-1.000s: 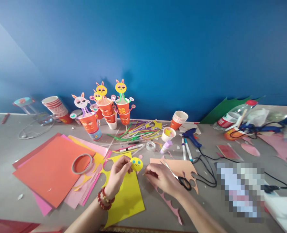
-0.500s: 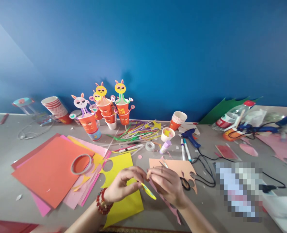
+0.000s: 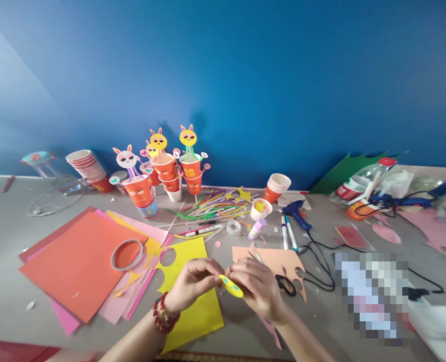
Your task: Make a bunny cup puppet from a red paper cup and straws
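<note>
Between my hands a yellow paper disc (image 3: 231, 286) with blue eye-like marks faces up, tilted. My left hand (image 3: 196, 281), with red beads at the wrist, pinches its left edge between thumb and fingers. My right hand (image 3: 258, 286) is closed with curled fingers at the disc's upper right edge. The small peach paper piece seen in it earlier is mostly hidden behind the fingers. Below my left hand lies a yellow sheet (image 3: 196, 322) with round cut-outs. Beyond my right hand are a peach sheet (image 3: 275, 256) and black-handled scissors (image 3: 285, 285).
Paper cups with rabbit faces (image 3: 138, 193) stand at the back left. Stacked coloured paper (image 3: 76, 256) carries a tape roll (image 3: 113, 254). Coloured strips (image 3: 211, 203), a glue stick (image 3: 257, 229), markers (image 3: 291, 234) and a blue glue gun (image 3: 298, 213) with its cord lie behind my hands.
The yellow disc has turned from nearly edge-on, so more of its marked face shows. The peach piece at my right fingertips is now mostly hidden. Both hands stay close together.
</note>
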Available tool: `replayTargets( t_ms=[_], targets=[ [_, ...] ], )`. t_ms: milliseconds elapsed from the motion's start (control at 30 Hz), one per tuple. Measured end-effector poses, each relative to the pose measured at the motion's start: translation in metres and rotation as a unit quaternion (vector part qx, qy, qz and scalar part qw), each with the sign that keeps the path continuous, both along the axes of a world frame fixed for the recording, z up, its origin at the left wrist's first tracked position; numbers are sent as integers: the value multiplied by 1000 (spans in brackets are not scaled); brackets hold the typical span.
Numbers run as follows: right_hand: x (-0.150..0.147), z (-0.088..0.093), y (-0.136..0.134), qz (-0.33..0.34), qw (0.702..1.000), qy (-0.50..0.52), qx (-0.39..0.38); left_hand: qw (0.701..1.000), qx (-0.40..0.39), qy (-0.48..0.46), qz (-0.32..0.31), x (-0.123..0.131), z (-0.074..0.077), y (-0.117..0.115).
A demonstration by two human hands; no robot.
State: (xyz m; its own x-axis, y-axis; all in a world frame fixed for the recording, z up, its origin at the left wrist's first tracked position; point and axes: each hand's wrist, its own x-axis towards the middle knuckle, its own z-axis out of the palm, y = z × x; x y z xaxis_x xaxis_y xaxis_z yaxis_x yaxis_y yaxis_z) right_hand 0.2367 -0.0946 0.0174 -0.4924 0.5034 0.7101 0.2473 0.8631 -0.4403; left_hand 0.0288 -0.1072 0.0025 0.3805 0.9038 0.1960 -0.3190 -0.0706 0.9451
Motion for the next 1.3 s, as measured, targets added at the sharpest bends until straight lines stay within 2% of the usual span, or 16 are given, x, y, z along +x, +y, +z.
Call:
replayTargets(
  t_ms=[133,300,367,467,533,667,767,867,1033,1200,1300],
  targets=[
    [1,-2,-1,13,992,33,-123,993,-92,-69,-38,-1,-12,0],
    [-4,3,2,81,954,78,-277,973,-175,-132,-75,0,-16,0],
    [-4,0,3,77,926,99,-356,976,-167,-125,-70,-1,-14,0],
    [-1,-6,5,55,859,123,-494,988,-124,-88,-24,-6,-13,-2],
    [3,-6,7,39,826,129,-547,995,-90,-42,6,-11,-13,-3],
    [9,6,9,15,820,84,-566,994,31,88,52,-12,-10,-3],
    [11,14,10,-4,846,10,-533,977,138,151,55,-7,-3,-2],
    [11,18,13,-19,870,-71,-487,965,191,178,37,0,5,-2],
    [9,21,17,-31,886,-129,-444,960,212,183,19,5,10,-5],
    [6,21,19,-16,881,-67,-468,963,205,174,18,5,10,-6],
    [4,17,19,-4,876,-13,-483,975,155,157,30,6,5,-5]
  ],
)
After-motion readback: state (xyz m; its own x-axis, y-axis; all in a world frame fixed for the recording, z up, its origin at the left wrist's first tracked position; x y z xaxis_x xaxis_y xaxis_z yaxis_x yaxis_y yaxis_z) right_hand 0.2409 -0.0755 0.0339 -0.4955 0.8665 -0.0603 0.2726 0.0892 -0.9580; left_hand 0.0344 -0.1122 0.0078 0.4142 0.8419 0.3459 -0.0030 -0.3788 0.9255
